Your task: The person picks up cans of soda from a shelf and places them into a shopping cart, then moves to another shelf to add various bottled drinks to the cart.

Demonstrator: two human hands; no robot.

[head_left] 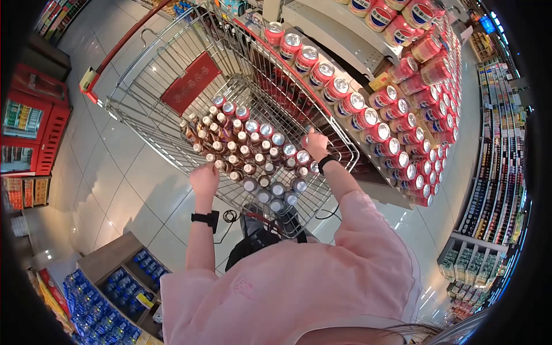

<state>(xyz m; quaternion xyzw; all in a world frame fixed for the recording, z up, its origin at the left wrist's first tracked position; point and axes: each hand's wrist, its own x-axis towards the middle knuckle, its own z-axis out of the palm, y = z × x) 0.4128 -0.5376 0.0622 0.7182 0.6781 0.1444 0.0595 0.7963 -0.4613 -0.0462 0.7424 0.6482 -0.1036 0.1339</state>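
My left hand [204,180] is at the near-left side of the wire shopping cart [144,133], fingers curled in beside the capped bottles. What they grip, if anything, is hidden. Inside the cart, my right hand [315,146] is closed around what looks like a pink can [305,140], mostly covered by the fingers. Dark bottles with pale caps [242,138] stand upright and close together in the cart. Along their far side runs a row of silver-topped cans [265,129]. Several grey-capped bottles [277,189] stand at the end closest to me.
A stepped display of pink cans [376,133] borders the cart's right side. Red coolers [43,123] are at far left, and blue packaged goods [100,305] at lower left. Stocked shelves [495,161] line the right. Pale tiled floor [123,198] surrounds the cart.
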